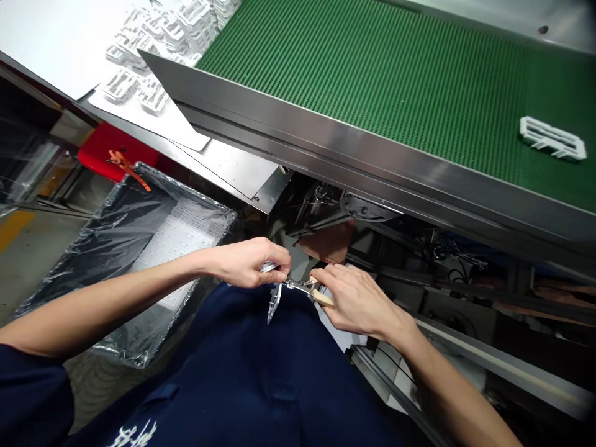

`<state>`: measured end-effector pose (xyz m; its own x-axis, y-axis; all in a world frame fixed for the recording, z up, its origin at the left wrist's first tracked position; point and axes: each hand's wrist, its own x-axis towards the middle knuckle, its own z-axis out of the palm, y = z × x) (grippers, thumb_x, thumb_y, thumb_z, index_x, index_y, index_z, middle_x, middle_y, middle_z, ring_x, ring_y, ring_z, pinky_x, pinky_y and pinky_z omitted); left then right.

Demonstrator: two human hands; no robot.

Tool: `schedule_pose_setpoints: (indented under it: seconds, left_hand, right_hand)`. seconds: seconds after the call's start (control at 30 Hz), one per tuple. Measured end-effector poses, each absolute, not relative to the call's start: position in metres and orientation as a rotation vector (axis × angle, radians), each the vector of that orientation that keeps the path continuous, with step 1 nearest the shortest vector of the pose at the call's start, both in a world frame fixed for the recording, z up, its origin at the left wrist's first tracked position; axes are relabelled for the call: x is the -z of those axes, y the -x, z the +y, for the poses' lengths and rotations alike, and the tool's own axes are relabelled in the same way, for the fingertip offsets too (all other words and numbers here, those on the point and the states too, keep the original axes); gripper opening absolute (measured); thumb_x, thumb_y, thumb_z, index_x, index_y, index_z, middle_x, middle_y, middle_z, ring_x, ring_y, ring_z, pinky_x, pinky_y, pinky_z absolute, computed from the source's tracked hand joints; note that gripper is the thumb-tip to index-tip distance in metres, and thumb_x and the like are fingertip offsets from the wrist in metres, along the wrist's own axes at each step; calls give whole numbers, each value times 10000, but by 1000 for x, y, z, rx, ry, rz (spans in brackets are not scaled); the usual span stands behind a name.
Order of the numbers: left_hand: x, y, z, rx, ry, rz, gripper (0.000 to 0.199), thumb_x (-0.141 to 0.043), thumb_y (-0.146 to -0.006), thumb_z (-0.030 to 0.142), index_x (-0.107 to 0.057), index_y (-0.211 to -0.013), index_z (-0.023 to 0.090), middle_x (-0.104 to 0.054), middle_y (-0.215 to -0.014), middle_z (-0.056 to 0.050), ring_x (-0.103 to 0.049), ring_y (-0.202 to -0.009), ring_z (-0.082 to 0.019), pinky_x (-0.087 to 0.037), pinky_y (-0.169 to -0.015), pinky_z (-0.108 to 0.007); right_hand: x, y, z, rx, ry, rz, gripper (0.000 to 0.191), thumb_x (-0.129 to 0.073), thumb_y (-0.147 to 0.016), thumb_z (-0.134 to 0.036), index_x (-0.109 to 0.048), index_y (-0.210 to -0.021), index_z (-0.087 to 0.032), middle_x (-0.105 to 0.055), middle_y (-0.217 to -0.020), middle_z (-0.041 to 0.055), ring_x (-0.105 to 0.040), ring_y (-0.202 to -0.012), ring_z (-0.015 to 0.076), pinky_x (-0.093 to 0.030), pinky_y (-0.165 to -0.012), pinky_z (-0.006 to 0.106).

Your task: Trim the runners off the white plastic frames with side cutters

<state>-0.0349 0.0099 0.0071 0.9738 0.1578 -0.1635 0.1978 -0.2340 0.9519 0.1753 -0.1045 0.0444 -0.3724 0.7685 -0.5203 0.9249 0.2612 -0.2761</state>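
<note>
One pair of nippers (321, 298) is pointing at one white part (274, 305)

From where I am standing, the white part is hanging just below the left hand (261, 264), above the worker's navy clothing (261, 372), its long axis running downward with a slight lean. That hand is pinching it between thumb and fingers. The right hand (356, 297) is grasping the nippers by their pale handles, so the part is lying to its left, roughly crosswise to the tool. The left hand is plainly the nearer one. The nippers' tips are sitting at the part's upper end, just beside the left fingers; whether they are biting, I cannot tell.

Counting around: one loose frame (552, 138) is resting towards the right of the green belt (372, 68), nearer its near edge. Many stacked frames (174, 31), too crowded to count, are standing on the bench (270, 195), beside the belt's left end. One plastic-lined bin (121, 226) is standing at the worker's left, holding pale pieces (186, 225) I cannot count. One orange item (123, 165) is showing by the red seat's (97, 149) edge.
</note>
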Motion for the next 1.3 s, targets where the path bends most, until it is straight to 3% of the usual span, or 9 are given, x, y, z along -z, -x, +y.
schedule_pose_setpoints:
  seconds: [0.43,0.8,0.9,0.97,1.07,1.17,1.3]
  left_hand:
    - [-3,28,15,93,-1729,241,102,-545,-786,185,-639,-745,179,-599,-705,-21,-529,-642,-172,-386,-613,-257]
    - [7,32,11,163,-1660,296,141,-512,-836,241,-601,-784,145,-588,-748,-22,-528,-668,-152,-376,-607,-238]
    - [5,33,12,164,-1636,343,154,-515,-840,263,-601,-780,149,-587,-734,-18,-532,-657,-150,-385,-606,-233]
    - [6,33,12,141,-1623,360,154,-523,-837,264,-604,-774,150,-583,-724,-14,-530,-651,-147,-395,-614,-230]
    - [6,32,12,90,-1569,381,144,-559,-817,264,-626,-767,147,-591,-710,-23,-535,-650,-154,-410,-621,-239]
    - [6,28,11,68,-1433,366,183,-551,-829,309,-638,-779,156,-625,-776,-58,-581,-715,-190,-443,-650,-262]
    - [17,24,10,26,-1231,444,169,-562,-807,327,-619,-808,167,-612,-743,-53,-591,-684,-194,-470,-640,-287]
  right_hand:
    - [-55,-173,-84,670,-1413,2265,94,-486,-723,-201,-534,-804,-201,-569,-700,34,-546,-607,172,-256,-551,298]
    - [-36,-187,-74,968,-1417,2294,105,-489,-676,-140,-533,-745,-206,-548,-626,-16,-455,-533,110,-176,-489,249]
    - [-25,-197,-83,1199,-1566,2226,36,-511,-745,-203,-521,-712,-194,-521,-582,-34,-415,-507,90,-229,-503,230]
    - [-15,-196,-93,1398,-1785,2144,134,-534,-797,-305,-517,-731,-189,-520,-586,-41,-431,-519,87,-287,-527,219]
    - [1,-174,-112,1887,-2117,1981,292,-651,-734,-415,-501,-860,-198,-608,-793,-10,-550,-689,117,-403,-627,227]
    - [16,-139,-127,2420,-2250,1772,443,-764,-615,-379,-470,-902,-210,-618,-999,31,-592,-877,164,-462,-753,272]
    - [32,-120,-134,3004,-2326,1315,380,-731,-669,-315,-455,-905,-204,-643,-972,60,-637,-865,198,-478,-816,353]
